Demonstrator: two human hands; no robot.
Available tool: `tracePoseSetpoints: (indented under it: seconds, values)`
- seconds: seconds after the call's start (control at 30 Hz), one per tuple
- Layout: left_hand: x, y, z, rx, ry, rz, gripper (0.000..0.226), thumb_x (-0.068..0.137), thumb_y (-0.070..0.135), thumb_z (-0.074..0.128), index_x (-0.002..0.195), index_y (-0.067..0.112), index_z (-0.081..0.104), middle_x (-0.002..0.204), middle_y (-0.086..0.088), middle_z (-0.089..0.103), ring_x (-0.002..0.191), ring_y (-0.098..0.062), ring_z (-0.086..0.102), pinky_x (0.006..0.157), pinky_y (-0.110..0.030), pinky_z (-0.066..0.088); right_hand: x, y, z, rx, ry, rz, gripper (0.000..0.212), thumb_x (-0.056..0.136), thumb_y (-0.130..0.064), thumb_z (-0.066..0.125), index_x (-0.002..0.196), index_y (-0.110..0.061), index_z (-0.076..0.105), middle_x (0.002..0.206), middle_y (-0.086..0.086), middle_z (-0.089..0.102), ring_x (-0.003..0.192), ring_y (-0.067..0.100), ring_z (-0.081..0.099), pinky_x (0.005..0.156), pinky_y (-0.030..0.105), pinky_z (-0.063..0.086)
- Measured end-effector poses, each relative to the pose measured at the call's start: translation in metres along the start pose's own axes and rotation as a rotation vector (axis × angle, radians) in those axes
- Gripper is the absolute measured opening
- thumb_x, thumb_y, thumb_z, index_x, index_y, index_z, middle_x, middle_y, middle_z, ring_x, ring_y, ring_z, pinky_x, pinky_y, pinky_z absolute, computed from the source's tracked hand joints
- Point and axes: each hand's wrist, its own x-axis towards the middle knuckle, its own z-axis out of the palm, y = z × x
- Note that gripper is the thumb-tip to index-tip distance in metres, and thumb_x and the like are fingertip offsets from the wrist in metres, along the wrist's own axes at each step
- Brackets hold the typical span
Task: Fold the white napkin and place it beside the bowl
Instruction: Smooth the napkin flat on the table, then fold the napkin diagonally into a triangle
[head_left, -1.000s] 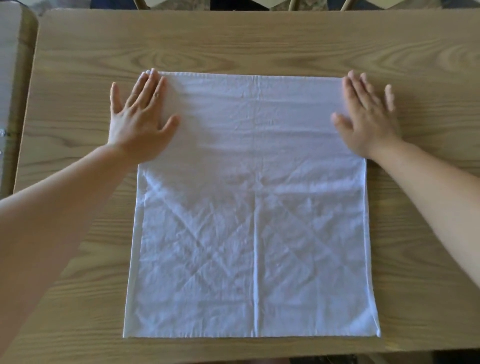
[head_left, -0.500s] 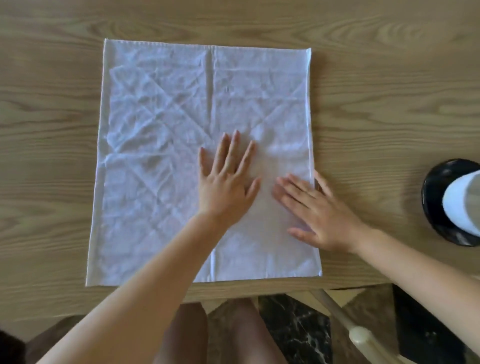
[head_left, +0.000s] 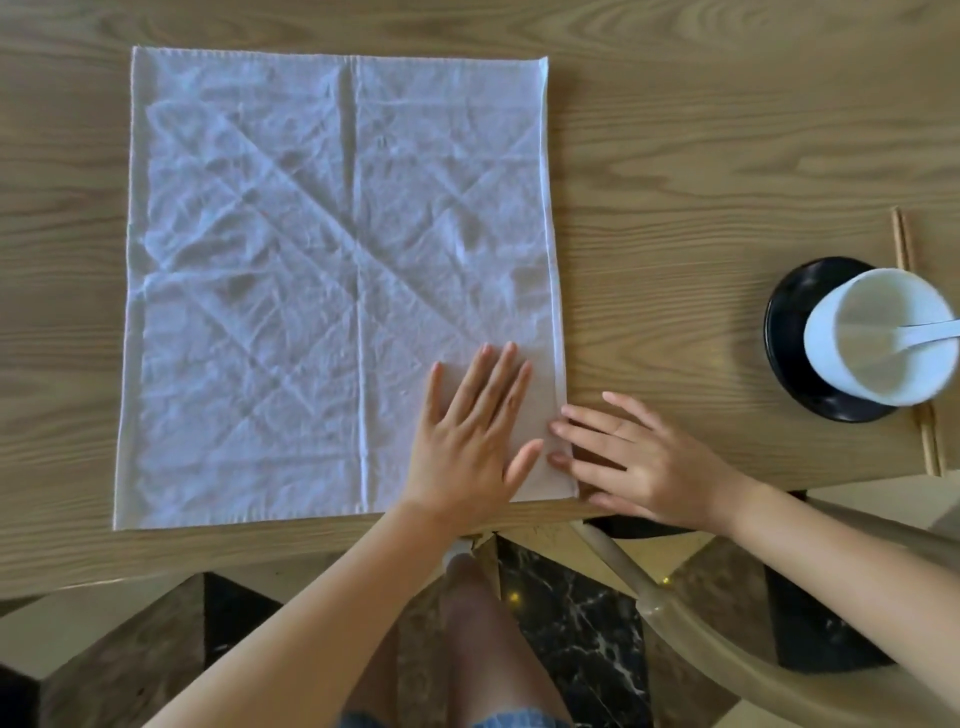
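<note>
The white napkin (head_left: 291, 270) lies spread flat and creased on the wooden table (head_left: 675, 156). My left hand (head_left: 475, 441) rests palm down, fingers apart, on its near right corner. My right hand (head_left: 639, 462) lies flat just right of that corner, its fingertips touching the napkin's right edge. The white bowl (head_left: 878, 338) stands at the far right on a black saucer (head_left: 795, 332), with a white spoon (head_left: 930, 332) in it. Neither hand holds anything.
Wooden chopsticks (head_left: 930, 441) lie under the saucer's right side, running towards the table's near edge. A pale wooden chair frame (head_left: 649, 597) and my knees sit below the table edge, above dark marble flooring.
Both hands came from the napkin's far corners to its near right corner. Since half a second ago they slid further right, and the view shifted so the bowl shows fully.
</note>
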Motion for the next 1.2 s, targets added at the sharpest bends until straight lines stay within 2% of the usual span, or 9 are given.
tracePoseSetpoints:
  seconds: [0.17,0.37,0.53,0.63,0.73,0.8,0.9,1.0,1.2]
  values:
    - [-0.012,-0.002,-0.001,-0.06,-0.024,0.069,0.085,0.088,0.068,0.016,0.146,0.008,0.026,0.155,-0.007,0.021,0.144,-0.022,0.016,0.112,-0.058,0.016,0.014,-0.001,-0.001,0.007,0.196,-0.065,0.014,0.091,-0.016,0.059,0.102,-0.015,0.069,0.114,0.006,0.068,0.112,0.021,0.06,0.099,0.044,0.043]
    - [-0.018,-0.002,-0.001,-0.087,-0.031,0.105,0.095,0.082,0.076,0.021,0.147,0.007,0.024,0.156,-0.007,0.02,0.144,-0.022,0.014,0.114,-0.055,0.01,0.035,0.004,-0.016,0.118,0.24,0.014,0.016,0.089,-0.006,0.056,0.091,-0.01,0.07,0.09,0.004,0.071,0.089,0.02,0.065,0.095,0.038,0.043]
    - [-0.022,-0.01,-0.012,-0.482,0.049,0.041,0.054,0.092,0.042,0.044,0.14,0.018,0.042,0.145,0.002,0.042,0.14,-0.012,0.027,0.117,-0.039,0.011,0.068,0.003,-0.046,0.413,0.332,0.277,0.011,0.085,-0.015,0.061,0.088,-0.011,0.07,0.08,0.0,0.07,0.078,0.013,0.063,0.083,0.027,0.047]
    - [-0.031,-0.024,-0.035,-0.779,0.144,-0.159,0.013,0.09,0.016,0.054,0.086,0.024,0.064,0.082,0.02,0.067,0.081,0.001,0.058,0.079,-0.02,0.043,0.103,0.004,-0.071,0.539,0.406,0.402,0.006,0.082,-0.013,0.067,0.085,-0.009,0.07,0.078,-0.005,0.068,0.074,0.004,0.061,0.078,0.014,0.044]
    - [-0.039,-0.047,-0.054,-0.979,0.191,-0.479,0.038,0.088,0.011,0.06,0.053,0.026,0.053,0.046,0.007,0.045,0.045,-0.005,0.036,0.048,-0.021,0.026,0.145,0.012,-0.094,0.711,0.419,0.54,0.006,0.081,-0.008,0.069,0.084,-0.013,0.07,0.077,-0.009,0.067,0.079,-0.006,0.059,0.074,0.003,0.039]
    - [-0.043,-0.066,-0.065,-1.025,0.25,-0.57,0.043,0.087,0.011,0.061,0.049,0.029,0.051,0.044,0.012,0.041,0.042,-0.005,0.034,0.045,-0.018,0.023,0.175,0.019,-0.104,0.787,0.387,0.574,0.012,0.082,-0.008,0.068,0.085,-0.02,0.068,0.078,-0.017,0.064,0.078,-0.011,0.059,0.076,0.003,0.04]
    - [-0.045,-0.093,-0.078,-1.039,0.304,-0.63,0.027,0.086,0.012,0.063,0.06,0.004,0.06,0.053,0.006,0.046,0.048,-0.006,0.039,0.049,-0.022,0.03,0.218,0.028,-0.108,0.799,0.424,0.593,0.013,0.083,-0.009,0.067,0.083,-0.022,0.066,0.076,-0.021,0.061,0.073,-0.011,0.058,0.074,0.004,0.042]
    - [-0.047,-0.118,-0.09,-1.096,0.406,-0.699,0.016,0.082,0.009,0.067,0.071,0.019,0.069,0.063,0.011,0.067,0.064,-0.004,0.062,0.061,-0.017,0.046,0.259,0.036,-0.109,0.777,0.467,0.599,0.011,0.083,-0.011,0.066,0.084,-0.022,0.066,0.075,-0.022,0.06,0.069,-0.012,0.057,0.072,0.006,0.043]
    - [-0.05,-0.167,-0.115,-0.969,0.573,-0.805,0.025,0.08,0.011,0.069,0.069,0.032,0.064,0.062,0.02,0.066,0.067,0.008,0.061,0.065,-0.003,0.043,0.349,0.049,-0.111,0.767,0.466,0.62,0.005,0.083,-0.013,0.064,0.08,-0.013,0.068,0.068,-0.021,0.059,0.061,-0.008,0.054,0.066,0.011,0.043]
